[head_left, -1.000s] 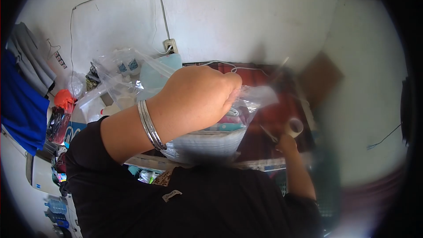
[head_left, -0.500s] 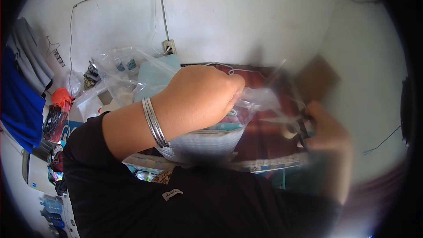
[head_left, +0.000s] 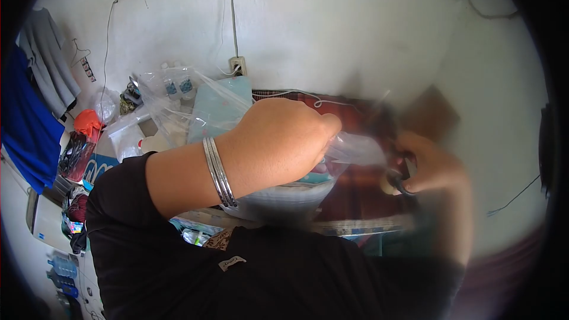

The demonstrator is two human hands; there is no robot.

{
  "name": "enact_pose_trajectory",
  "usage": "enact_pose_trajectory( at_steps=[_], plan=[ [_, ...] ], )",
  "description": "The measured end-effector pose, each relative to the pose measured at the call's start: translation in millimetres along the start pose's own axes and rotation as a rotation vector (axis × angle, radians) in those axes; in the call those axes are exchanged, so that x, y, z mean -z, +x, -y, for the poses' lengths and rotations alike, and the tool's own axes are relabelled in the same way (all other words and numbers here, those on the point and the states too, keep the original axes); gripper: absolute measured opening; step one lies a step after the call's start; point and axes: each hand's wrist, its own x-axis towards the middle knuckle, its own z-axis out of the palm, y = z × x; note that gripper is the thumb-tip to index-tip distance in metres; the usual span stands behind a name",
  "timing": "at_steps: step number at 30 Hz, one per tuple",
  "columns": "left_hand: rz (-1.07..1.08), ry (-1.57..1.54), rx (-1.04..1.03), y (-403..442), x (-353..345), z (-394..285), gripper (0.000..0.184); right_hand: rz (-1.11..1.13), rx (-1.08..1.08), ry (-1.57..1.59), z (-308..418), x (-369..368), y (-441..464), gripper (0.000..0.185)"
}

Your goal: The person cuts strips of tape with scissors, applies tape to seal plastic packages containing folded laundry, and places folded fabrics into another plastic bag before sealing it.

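My left hand (head_left: 290, 136), with silver bangles at the wrist, is closed on the gathered neck of a clear plastic bag (head_left: 355, 149). Below it, the bag's body holds a white ribbed bundle (head_left: 284, 201) with pinkish and teal items, partly hidden by my forearm. At the right, my right hand (head_left: 435, 169) grips dark-handled scissors (head_left: 408, 184), their blades blurred near the bag's loose end. A roll of tape (head_left: 389, 186) lies on the red cloth just behind the scissors.
The dark red plaid cloth (head_left: 361, 201) covers the tabletop. At the left are clear plastic sheets (head_left: 160, 101), a pale teal item (head_left: 207, 98), bottles (head_left: 178, 86) and an orange bag (head_left: 87, 121). A brown board (head_left: 432, 112) leans by the right wall; a socket (head_left: 237, 65) is behind.
My right hand has moved up from beside the tape roll with the scissors, and is now near the bag's end. My left hand keeps hold of the bag neck. The view has shifted slightly.
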Motion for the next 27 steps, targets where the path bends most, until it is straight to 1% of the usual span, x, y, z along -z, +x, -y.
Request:
enact_pose_trajectory(
  at_steps=[4, 6, 7, 9, 10, 12, 13, 15, 16, 18, 19, 21, 25, 27],
  plan=[
    [-0.014, 0.002, -0.008, -1, 0, -1, 0.009, -0.026, 0.042, 0.083, -2, -5, 0, 0.054],
    [-0.014, -0.016, -0.003, -1, 2, -1, 0.008, -0.022, 0.035, 0.071, 1, -3, 1, 0.045],
    [-0.013, -0.017, -0.003, -1, 2, -1, 0.008, -0.021, 0.035, 0.071, 2, -2, -1, 0.045],
    [-0.016, -0.009, 0.008, -1, 2, -1, 0.006, -0.046, -0.057, 0.07, 4, 1, -3, 0.035],
    [-0.017, -0.009, 0.008, -1, 4, -2, 0.006, -0.046, -0.057, 0.07, 3, 0, -4, 0.035],
    [0.047, 0.013, 0.046, 2, 7, -4, 0.012, -0.064, -0.056, 0.176, -2, -1, -6, 0.028],
    [0.047, 0.014, 0.045, 3, 7, -6, 0.012, -0.066, -0.055, 0.176, -2, 0, -6, 0.028],
    [-0.109, -0.176, 0.031, 5, 7, -9, 0.023, -0.049, -0.05, 0.167, -1, 0, -7, 0.025],
    [-0.107, -0.175, 0.032, 8, 6, -10, 0.023, -0.048, -0.049, 0.168, -1, -1, -7, 0.025],
    [-0.065, -0.149, 0.029, 18, 3, -12, 0.031, -0.085, -0.02, 0.175, -3, -3, -7, 0.024],
    [-0.065, -0.149, 0.03, 21, 2, -13, 0.031, -0.085, -0.019, 0.174, -3, -3, -8, 0.024],
    [0.098, -0.072, 0.032, 27, -1, -14, 0.03, -0.094, -0.023, 0.174, -3, -3, -8, 0.024],
    [0.121, -0.071, 0.029, 32, -5, -12, 0.028, -0.099, 0.007, 0.113, -2, -4, -10, 0.025],
    [0.013, -0.129, -0.046, 30, -9, -9, 0.02, -0.106, 0.044, 0.129, -3, -4, -11, 0.024]
  ],
)
